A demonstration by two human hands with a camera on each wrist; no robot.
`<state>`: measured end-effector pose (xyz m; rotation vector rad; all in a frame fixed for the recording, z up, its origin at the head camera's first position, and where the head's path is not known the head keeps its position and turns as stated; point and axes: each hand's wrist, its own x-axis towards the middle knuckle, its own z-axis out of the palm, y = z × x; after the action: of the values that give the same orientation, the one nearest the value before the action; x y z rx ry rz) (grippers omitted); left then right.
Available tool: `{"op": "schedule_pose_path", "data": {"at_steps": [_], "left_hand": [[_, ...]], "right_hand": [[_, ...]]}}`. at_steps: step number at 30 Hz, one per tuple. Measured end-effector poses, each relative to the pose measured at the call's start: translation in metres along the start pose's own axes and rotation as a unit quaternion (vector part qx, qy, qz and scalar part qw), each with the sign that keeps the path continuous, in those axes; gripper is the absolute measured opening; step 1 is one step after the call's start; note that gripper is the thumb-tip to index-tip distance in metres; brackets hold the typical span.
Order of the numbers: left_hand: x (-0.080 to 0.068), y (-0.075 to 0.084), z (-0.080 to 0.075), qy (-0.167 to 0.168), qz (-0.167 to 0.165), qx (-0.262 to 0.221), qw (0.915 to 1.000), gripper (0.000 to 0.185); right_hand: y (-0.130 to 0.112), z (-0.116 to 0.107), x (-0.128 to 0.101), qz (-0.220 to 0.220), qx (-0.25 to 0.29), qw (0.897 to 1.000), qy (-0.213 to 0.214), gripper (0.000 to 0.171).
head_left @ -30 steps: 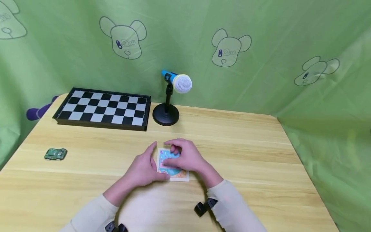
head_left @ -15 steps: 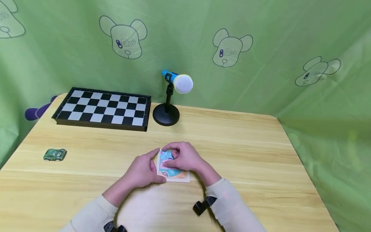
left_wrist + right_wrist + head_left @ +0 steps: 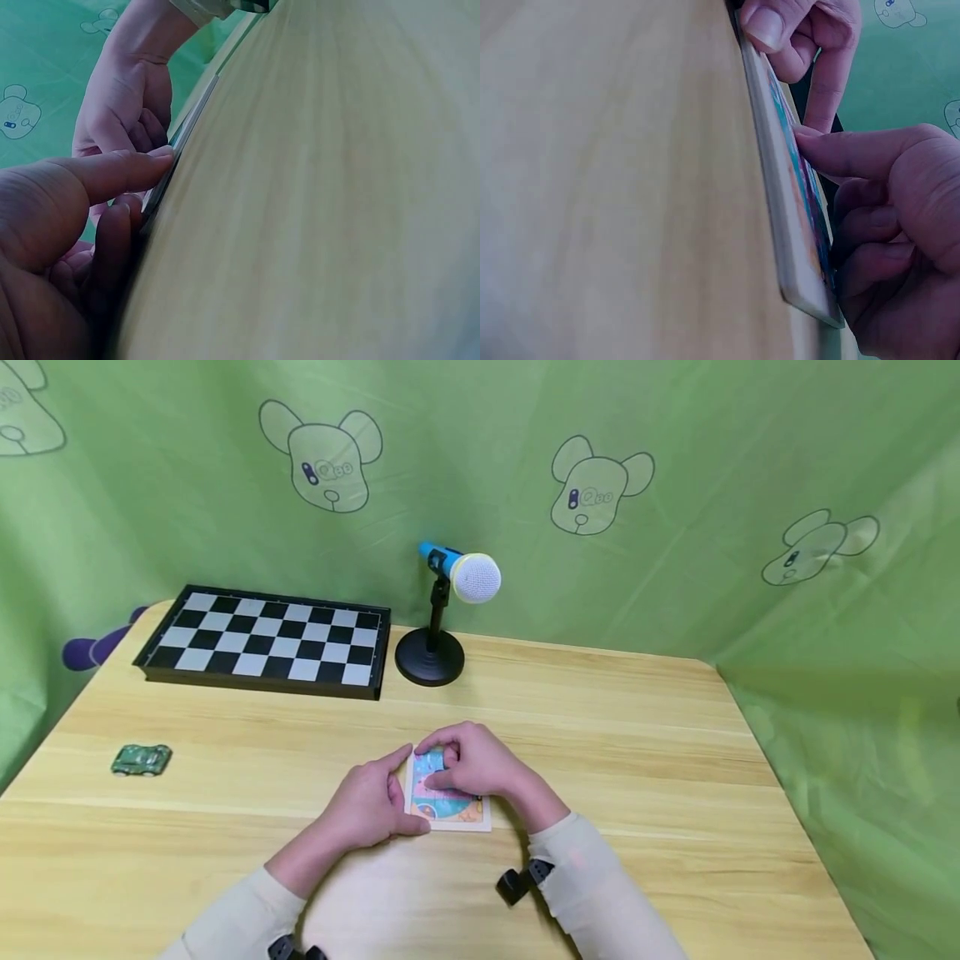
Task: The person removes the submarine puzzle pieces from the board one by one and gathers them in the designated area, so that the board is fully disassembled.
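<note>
A small square picture board (image 3: 450, 806) with a colourful print lies flat on the wooden table (image 3: 637, 752), near its middle front. My left hand (image 3: 371, 802) holds the board's left edge, with the thumb at the near corner and the forefinger along the side. In the left wrist view the thumb (image 3: 112, 169) lies against the thin edge of the board (image 3: 191, 124). My right hand (image 3: 472, 764) sits on top of the board with its fingers curled. In the right wrist view its thumb (image 3: 840, 150) presses on the printed face of the board (image 3: 787, 187). What lies under the curled fingers is hidden.
A black-and-white chessboard (image 3: 270, 639) lies at the back left. Right of it stands a toy microphone (image 3: 457, 577) on a round black stand. A small green toy car (image 3: 141, 760) sits at the left. Green cloth hangs behind and on both sides.
My right hand's fingers have curled in and drawn slightly towards the board's far left part. The left hand and the board have stayed in place.
</note>
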<state>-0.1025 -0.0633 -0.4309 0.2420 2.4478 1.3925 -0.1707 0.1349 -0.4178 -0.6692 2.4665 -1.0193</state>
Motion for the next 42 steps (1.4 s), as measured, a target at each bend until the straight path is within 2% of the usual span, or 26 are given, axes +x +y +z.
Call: {"op": "schedule_pose_path", "data": {"at_steps": [9, 20, 25, 35, 42], "left_hand": [[0.001, -0.001, 0.000, -0.003, -0.002, 0.006, 1.0000, 0.108], [0.003, 0.000, 0.000, 0.002, -0.001, 0.010, 0.9999, 0.108], [0.003, 0.000, 0.001, 0.003, -0.002, 0.009, 0.9999, 0.108], [0.003, 0.000, 0.001, 0.002, -0.001, 0.013, 0.9999, 0.108], [0.004, 0.000, 0.000, 0.002, 0.001, 0.019, 0.9998, 0.107]], "right_hand": [[-0.003, 0.004, -0.001, 0.030, 0.062, 0.998, 0.012, 0.034], [-0.004, 0.005, -0.003, 0.024, 0.116, 0.992, 0.043, 0.036], [-0.002, 0.005, -0.003, 0.031, 0.111, 0.992, 0.055, 0.038], [-0.002, 0.000, -0.009, 0.047, 0.057, 0.994, 0.082, 0.037], [0.002, -0.002, -0.013, 0.061, 0.035, 0.994, 0.082, 0.031]]}}
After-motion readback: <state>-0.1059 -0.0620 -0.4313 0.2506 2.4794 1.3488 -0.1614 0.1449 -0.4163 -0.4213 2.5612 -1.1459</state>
